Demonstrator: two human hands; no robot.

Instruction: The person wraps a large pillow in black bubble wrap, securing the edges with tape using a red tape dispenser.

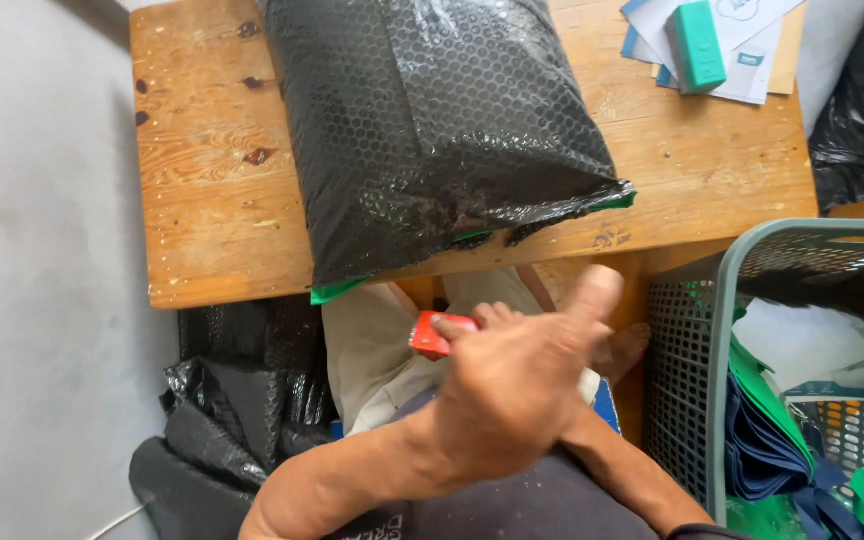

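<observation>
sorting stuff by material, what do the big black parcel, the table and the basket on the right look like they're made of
Black parcel: apparently plastic bubble wrap, glossy, with a honeycomb pattern of cells and creased highlights.
Table: wood, probably pine, bare or lightly finished, showing grain, dark knots and scuffs.
Basket: looks like moulded plastic, matt grey-green, with a smooth rim and a perforated grid wall.

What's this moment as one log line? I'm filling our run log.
left hand grips red object | right hand hidden behind left | black bubble-wrap parcel on wooden table | green basket at right
</observation>
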